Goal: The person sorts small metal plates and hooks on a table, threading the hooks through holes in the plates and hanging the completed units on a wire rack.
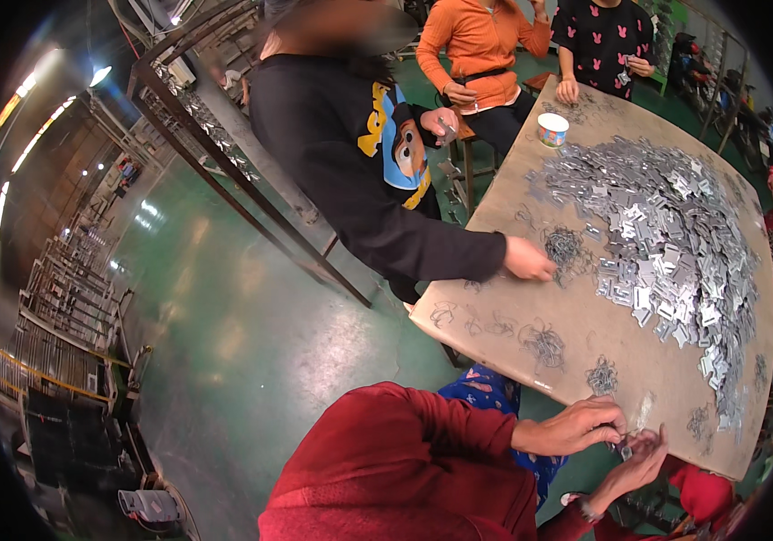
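Note:
My left hand (578, 426), in a red sleeve, is at the table's near edge with its fingers pinched together. What its fingertips hold is too small to make out. Close against it, my right hand (636, 466) has thumb and fingers closed on a small metal piece (625, 453), partly hidden by the fingers. Just beyond my hands a tangle of thin wire pieces (602, 375) lies on the brown tabletop (495, 293). A big heap of flat silvery metal plates (666, 243) covers the table's middle and right.
Another person's hand (529, 260), black-sleeved, reaches to a wire pile (564, 245). More wire (542, 344) lies along the left edge. A white tub (552, 130) stands at the far side. An orange-sleeved person (481, 54) and others are around the table. A metal rack (251, 180) stands behind at left.

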A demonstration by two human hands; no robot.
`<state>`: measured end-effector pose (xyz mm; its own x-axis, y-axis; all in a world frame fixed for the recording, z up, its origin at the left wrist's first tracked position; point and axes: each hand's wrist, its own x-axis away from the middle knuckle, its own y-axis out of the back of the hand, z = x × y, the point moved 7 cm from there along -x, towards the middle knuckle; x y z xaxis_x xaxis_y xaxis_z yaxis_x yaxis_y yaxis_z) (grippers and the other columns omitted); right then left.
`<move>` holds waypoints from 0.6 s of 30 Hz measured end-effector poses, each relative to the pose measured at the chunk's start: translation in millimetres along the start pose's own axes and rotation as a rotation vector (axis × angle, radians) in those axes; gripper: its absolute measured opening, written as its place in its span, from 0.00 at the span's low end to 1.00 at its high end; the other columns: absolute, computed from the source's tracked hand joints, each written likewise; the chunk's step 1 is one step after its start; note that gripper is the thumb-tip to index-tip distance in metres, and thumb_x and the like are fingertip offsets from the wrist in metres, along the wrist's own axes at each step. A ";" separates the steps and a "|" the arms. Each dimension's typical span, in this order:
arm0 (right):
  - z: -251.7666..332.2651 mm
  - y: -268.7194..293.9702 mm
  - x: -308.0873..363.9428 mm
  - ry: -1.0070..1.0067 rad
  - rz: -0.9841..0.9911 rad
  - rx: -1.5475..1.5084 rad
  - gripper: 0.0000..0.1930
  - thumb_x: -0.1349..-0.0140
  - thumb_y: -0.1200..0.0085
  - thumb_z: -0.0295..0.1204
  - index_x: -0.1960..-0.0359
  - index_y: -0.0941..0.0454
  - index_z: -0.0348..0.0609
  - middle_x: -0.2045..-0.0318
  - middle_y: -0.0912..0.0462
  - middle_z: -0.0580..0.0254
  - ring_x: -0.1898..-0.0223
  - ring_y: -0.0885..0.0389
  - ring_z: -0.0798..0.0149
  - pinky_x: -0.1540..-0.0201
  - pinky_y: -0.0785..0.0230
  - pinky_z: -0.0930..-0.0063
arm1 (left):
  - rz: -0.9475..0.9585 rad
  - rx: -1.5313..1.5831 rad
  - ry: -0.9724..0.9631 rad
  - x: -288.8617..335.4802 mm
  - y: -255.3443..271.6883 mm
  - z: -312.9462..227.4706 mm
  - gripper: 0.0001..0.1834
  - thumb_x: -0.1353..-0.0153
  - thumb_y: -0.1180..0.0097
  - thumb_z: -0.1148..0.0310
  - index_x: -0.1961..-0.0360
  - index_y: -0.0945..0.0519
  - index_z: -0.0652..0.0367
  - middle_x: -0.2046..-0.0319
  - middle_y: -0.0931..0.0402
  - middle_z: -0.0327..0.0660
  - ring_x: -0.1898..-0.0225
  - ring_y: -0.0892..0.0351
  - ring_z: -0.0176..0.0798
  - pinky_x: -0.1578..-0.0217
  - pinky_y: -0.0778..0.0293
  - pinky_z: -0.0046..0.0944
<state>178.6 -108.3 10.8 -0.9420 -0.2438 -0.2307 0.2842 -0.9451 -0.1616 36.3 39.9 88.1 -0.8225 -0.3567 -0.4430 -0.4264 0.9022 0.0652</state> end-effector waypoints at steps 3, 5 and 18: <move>-36.6 10.8 -48.7 -0.076 0.016 0.031 0.21 0.32 0.63 0.39 0.51 0.32 0.30 0.73 0.27 0.61 0.74 0.32 0.72 0.75 0.40 0.81 | 0.030 -0.022 -0.068 3.5 -8.9 -3.4 0.07 0.42 0.48 0.69 0.68 0.28 0.62 0.70 0.28 0.41 0.64 0.30 0.43 0.61 0.34 0.39; -69.2 19.1 -79.0 -0.066 0.034 0.026 0.21 0.32 0.62 0.40 0.51 0.31 0.31 0.75 0.27 0.62 0.75 0.33 0.74 0.75 0.41 0.81 | 0.066 0.010 -0.080 4.0 -15.6 -0.8 0.06 0.42 0.47 0.70 0.68 0.28 0.62 0.69 0.28 0.40 0.63 0.30 0.42 0.60 0.34 0.39; -125.7 30.3 -92.5 -0.212 -0.130 -0.164 0.22 0.34 0.59 0.43 0.54 0.29 0.32 0.77 0.28 0.67 0.78 0.34 0.78 0.74 0.43 0.86 | 0.037 0.029 -0.067 1.5 -15.7 -6.3 0.06 0.42 0.47 0.71 0.68 0.28 0.62 0.68 0.28 0.40 0.62 0.30 0.43 0.60 0.34 0.39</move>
<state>296.8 -87.0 -93.4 -0.9837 -0.1795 0.0046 0.1678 -0.9277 -0.3335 39.4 23.6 92.0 -0.8100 -0.3066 -0.4998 -0.3843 0.9214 0.0576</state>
